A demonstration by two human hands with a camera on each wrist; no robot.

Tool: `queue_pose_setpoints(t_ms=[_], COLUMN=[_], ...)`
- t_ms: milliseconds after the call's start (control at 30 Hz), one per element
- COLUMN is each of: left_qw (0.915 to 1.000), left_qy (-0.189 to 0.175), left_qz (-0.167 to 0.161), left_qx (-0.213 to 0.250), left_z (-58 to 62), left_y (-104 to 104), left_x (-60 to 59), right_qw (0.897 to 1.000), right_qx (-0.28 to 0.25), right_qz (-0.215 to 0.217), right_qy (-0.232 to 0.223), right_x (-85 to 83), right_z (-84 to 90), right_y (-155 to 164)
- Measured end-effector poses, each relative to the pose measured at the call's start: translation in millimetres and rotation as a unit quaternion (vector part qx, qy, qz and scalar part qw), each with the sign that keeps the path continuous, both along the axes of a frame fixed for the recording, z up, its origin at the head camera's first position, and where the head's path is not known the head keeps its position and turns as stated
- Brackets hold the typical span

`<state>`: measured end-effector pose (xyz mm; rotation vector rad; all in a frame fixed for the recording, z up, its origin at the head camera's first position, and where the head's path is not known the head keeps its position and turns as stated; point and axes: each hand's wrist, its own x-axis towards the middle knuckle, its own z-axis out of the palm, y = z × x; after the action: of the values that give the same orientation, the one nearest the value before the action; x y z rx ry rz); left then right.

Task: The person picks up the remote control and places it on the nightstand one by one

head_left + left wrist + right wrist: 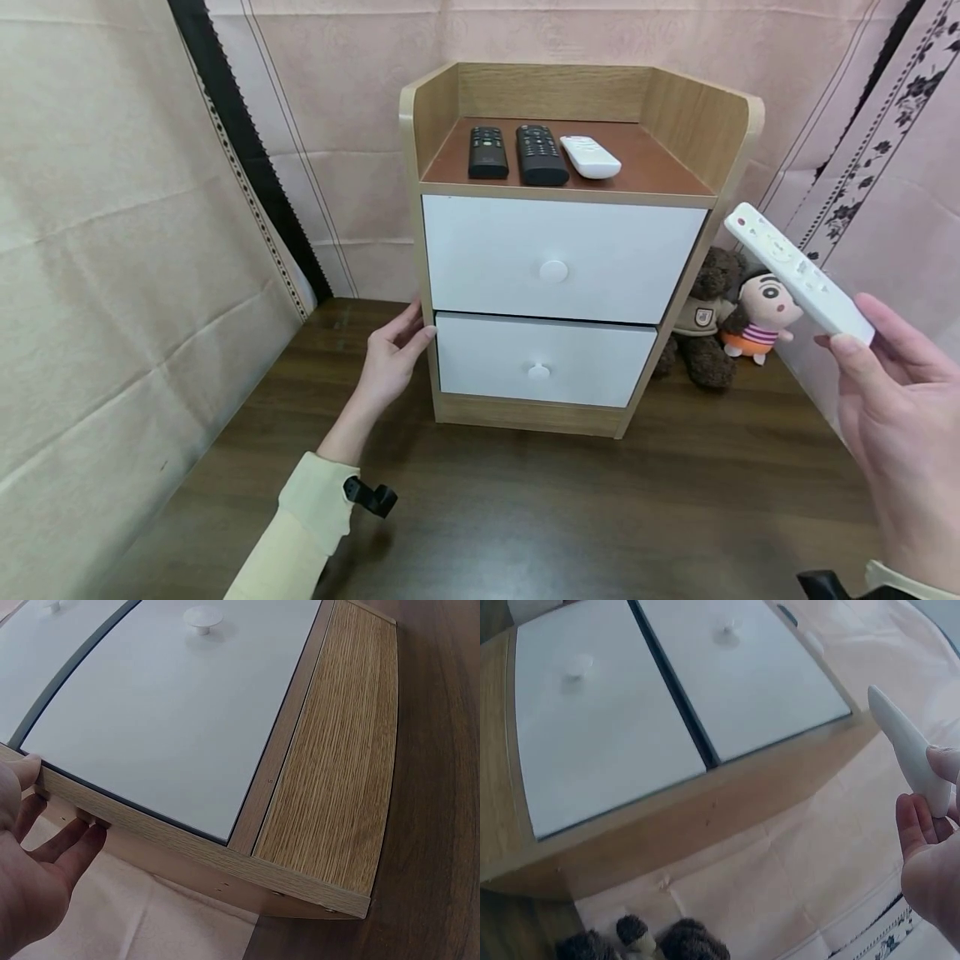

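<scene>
My right hand (903,408) pinches a long white remote control (798,271) between thumb and fingers, lifted to the right of a small wooden cabinet (525,412). The remote's button side shows in the head view; in the right wrist view its smooth side (915,754) is seen. My left hand (392,358) touches the cabinet's left side, its thumb at the front edge and its fingers (75,851) against the side panel. Both white drawers, the upper (487,250) and the lower (487,354), are closed, each with a round white knob.
On the cabinet's brown top lie two black remotes (488,152) (542,156) and a white one (591,157). A brown teddy bear (705,358) and a pink-faced doll (765,308) sit at its right. Pale cloth (337,100) hangs around the dark wooden table (510,517).
</scene>
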<state>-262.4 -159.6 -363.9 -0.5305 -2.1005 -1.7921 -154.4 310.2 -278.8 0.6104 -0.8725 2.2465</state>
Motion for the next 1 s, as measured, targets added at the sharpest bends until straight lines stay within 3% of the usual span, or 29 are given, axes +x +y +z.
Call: queue_pose_setpoints(t_ms=[200,400,500,567,633,733,800,1000], left_qw=[1.0000,1.0000,1.0000,1.0000,1.0000,1.0000,1.0000,1.0000], left_qy=[-0.004,-0.001,0.002,0.003,0.004,0.005,0.005,0.000], left_qz=[0.001,0.000,-0.001,-0.003,-0.002,-0.002,-0.001,-0.001], left_qx=[-0.004,-0.007,-0.006,-0.006,-0.005,-0.005,-0.006,-0.002], left_z=[0.5,-0.5,-1.6,-2.1,-2.6,-2.6,-2.3,-0.8], left_y=[0,0,0,0,0,-1,0,0], left_x=[0.6,0.5,-0.6,-1.2,-1.6,-1.9,-2.0,-1.2], right_qw=[0.999,0.999,0.996,0.988,0.974,0.957,0.955,0.953], right_qx=[0.007,0.010,0.013,0.038,0.069,0.110,0.117,0.115], right_qz=[-0.034,-0.040,-0.080,-0.133,-0.190,-0.239,-0.245,-0.275], right_qy=[-0.033,-0.011,-0.032,-0.060,-0.102,-0.126,-0.120,-0.046], right_x=[1.0,-5.8,-7.8,-9.3,-10.7,-14.5,-18.8,-39.2], right_z=[15.8,30.6,38.8,45.3,52.8,63.7,70.0,83.1], right_y=[-20,-45,-59,-66,-73,-83,-89,-110])
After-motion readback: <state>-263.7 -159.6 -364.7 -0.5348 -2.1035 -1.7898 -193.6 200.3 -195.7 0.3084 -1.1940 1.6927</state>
